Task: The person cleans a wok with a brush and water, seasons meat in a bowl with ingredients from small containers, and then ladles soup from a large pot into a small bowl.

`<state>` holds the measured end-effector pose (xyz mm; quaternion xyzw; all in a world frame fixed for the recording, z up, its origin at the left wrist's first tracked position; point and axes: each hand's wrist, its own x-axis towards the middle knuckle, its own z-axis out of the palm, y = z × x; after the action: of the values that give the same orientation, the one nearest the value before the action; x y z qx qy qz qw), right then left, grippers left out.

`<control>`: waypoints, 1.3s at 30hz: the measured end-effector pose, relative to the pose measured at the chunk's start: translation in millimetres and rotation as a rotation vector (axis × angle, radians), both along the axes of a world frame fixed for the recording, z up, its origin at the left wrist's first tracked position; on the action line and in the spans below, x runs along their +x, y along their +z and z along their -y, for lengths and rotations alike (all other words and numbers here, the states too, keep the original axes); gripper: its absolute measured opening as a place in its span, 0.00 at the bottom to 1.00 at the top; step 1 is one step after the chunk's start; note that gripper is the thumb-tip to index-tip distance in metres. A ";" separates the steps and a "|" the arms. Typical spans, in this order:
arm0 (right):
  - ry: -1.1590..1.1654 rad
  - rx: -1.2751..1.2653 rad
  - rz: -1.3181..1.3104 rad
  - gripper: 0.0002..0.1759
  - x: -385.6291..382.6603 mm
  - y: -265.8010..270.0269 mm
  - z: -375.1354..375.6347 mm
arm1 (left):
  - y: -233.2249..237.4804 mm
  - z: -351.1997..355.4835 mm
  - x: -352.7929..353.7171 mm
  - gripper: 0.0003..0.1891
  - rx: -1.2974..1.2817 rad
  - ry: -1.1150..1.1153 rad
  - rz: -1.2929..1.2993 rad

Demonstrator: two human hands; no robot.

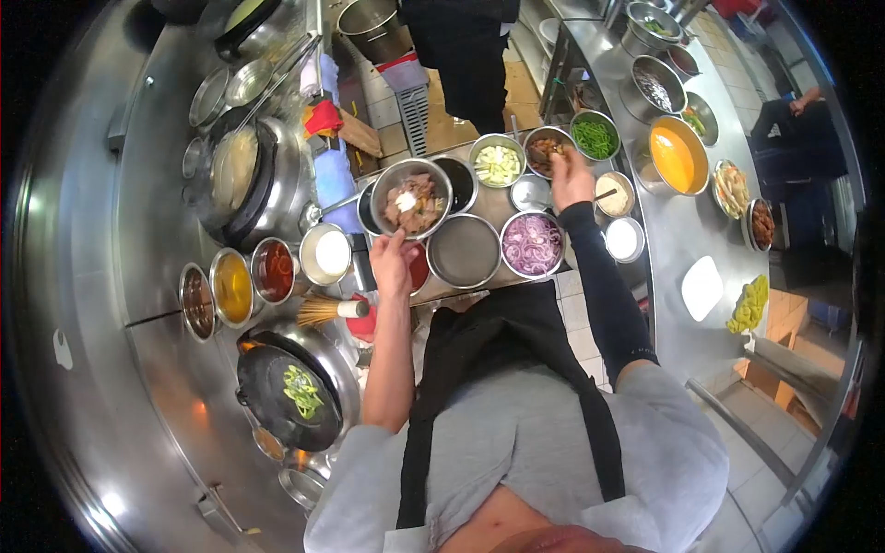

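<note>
My left hand [392, 263] grips the rim of a metal bowl [387, 173] with its fingers closed. Inside the bowl lie pieces of meat [424, 214] and a small white heap [406, 201]. My right hand [572, 180], in a black sleeve, is over the near right edge of a bowl of reddish-brown chopped food [546, 146]. Its fingers are drawn together, and what they hold, if anything, is hidden. Around it stand a bowl of chopped green herbs [595, 135], a bowl of pale green chunks [498, 165], a bowl of sliced purple onion [532, 244] and a small metal container [531, 193].
A wok [277, 378] with green slices sits on the left stove, below sauce containers [232, 288]. Further up is another wok [241, 170] with a ladle. A bamboo brush [323, 311] lies nearby. Orange liquid fills a pot [659, 180] on the right counter. Another person [456, 55] stands ahead.
</note>
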<state>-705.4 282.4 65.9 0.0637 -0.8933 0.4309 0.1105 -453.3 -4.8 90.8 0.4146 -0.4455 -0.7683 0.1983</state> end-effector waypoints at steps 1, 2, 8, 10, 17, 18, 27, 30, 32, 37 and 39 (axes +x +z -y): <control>0.202 -0.036 -0.016 0.18 -4.0 -4.0 16.1 | 6.4 1.1 14.3 0.08 0.009 0.027 0.007; 0.352 0.116 -0.026 0.16 -7.4 -8.0 32.0 | 12.4 0.3 27.7 0.08 0.018 0.053 0.013; 0.681 0.754 0.139 0.17 -47.9 -82.2 120.8 | 22.1 -21.1 83.5 0.09 0.079 0.069 0.057; 0.676 0.794 0.160 0.17 -54.5 -112.1 132.9 | 23.2 -30.4 94.3 0.08 0.097 0.090 0.081; 0.789 0.597 0.077 0.13 -85.9 -112.0 112.7 | 15.6 -40.9 105.3 0.07 0.105 0.083 0.123; 0.783 0.516 0.099 0.14 -82.7 -98.5 104.6 | 15.9 -38.9 101.3 0.07 0.094 0.071 0.112; 0.442 -1.007 1.047 0.18 -60.8 -39.5 52.2 | 9.6 -31.2 25.8 0.08 -0.132 -0.144 0.130; 0.619 -0.890 1.080 0.20 -35.1 23.7 44.8 | -3.2 -44.8 -9.4 0.09 -0.147 -0.222 0.018; 0.711 -0.628 0.964 0.19 -15.1 65.5 46.5 | 3.0 -59.5 -33.4 0.09 -0.144 -0.272 0.044; 0.725 -0.116 0.287 0.14 1.2 100.3 32.0 | 15.5 -86.4 -52.2 0.08 -0.029 -0.386 -0.066; 0.529 0.010 -0.036 0.15 -4.8 110.1 5.3 | 15.2 -87.5 -47.8 0.08 0.030 -0.357 -0.079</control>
<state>-710.2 277.1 176.0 0.3033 -0.8456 0.4392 0.0098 -501.1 82.7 106.0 0.3011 -0.4922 -0.8138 0.0698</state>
